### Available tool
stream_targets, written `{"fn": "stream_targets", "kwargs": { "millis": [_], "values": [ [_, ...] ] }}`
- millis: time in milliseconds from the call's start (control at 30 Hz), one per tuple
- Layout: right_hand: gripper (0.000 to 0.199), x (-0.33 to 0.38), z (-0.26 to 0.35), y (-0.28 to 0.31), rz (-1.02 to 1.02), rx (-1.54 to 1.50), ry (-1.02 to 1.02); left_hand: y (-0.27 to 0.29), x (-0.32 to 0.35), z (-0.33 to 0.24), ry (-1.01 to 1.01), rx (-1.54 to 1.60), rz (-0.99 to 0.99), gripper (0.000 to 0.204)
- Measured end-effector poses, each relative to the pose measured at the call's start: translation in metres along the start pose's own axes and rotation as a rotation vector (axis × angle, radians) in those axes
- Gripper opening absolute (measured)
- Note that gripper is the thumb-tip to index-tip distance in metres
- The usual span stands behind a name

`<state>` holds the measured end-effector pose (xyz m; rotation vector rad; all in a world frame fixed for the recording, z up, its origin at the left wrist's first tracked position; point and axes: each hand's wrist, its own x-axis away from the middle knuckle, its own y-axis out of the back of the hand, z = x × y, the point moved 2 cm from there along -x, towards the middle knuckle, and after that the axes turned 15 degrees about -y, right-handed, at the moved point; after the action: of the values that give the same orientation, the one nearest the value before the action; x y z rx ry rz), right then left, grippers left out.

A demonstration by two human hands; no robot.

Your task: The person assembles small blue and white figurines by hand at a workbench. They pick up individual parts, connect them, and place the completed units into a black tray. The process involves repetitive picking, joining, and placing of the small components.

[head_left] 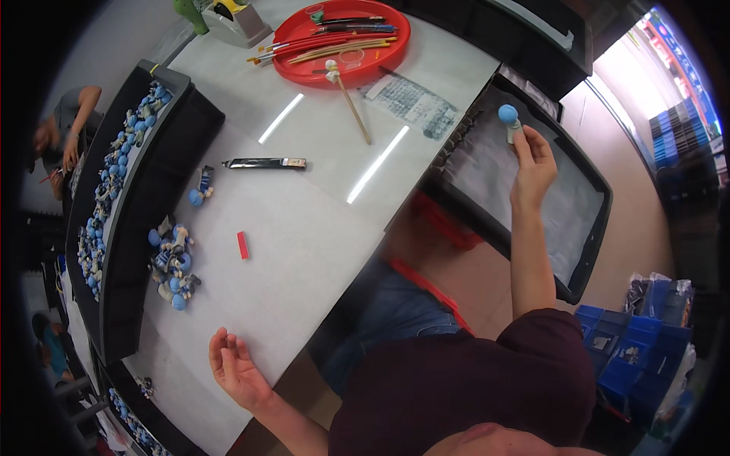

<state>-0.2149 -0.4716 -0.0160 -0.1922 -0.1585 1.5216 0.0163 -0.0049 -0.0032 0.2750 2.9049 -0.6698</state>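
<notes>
Over the plastic-lined black tray [559, 228], my right hand [535, 163] pinches a small figurine [509, 115] by its pale lower part, its round blue head upward. My left hand [239, 376] is at the table's near edge, palm turned up, fingers loosely bent and apart, with nothing in it. Beyond that hand lies a loose pile of blue-headed figurines [181, 262]. One more figurine [199, 194] lies farther back by itself. A small red block [242, 245] and a black tube-like item [266, 163] are on the white table [304, 228].
A long black bin [125, 281] of blue-headed figurines lines the left side. At the back, a red round tray [283, 67] holds brushes; a stick [353, 110] leans on its rim. A tape dispenser [239, 29] stands beside it. Blue bins [642, 353] stand right. Other people work at left.
</notes>
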Motion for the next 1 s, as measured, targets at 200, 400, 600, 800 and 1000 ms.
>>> {"fn": "stream_targets", "kwargs": {
  "millis": [200, 400, 600, 800, 1000],
  "values": [
    [0.02, -0.152, -0.105, 0.036, -0.199, 0.55, 0.099, -0.004, -0.001, -0.001, 0.016, -0.124, -0.008, 0.023],
    [0.019, -0.213, -0.154, -0.009, -0.234, 0.92, 0.155, -0.009, -0.001, -0.002, 0.016, -0.172, -0.047, 0.021],
    [0.02, -0.242, -0.184, -0.014, -0.272, 1.163, 0.014, -0.018, -0.002, 0.0, 0.022, -0.205, -0.068, 0.02],
    [0.025, -0.253, -0.203, -0.017, -0.1, 1.209, 0.041, -0.018, 0.001, -0.003, 0.018, -0.217, -0.075, 0.018],
    [0.03, -0.297, -0.217, 0.033, -0.223, 1.285, 0.857, -0.015, -0.007, 0.003, 0.069, -0.235, -0.095, 0.019]
  ]
}}
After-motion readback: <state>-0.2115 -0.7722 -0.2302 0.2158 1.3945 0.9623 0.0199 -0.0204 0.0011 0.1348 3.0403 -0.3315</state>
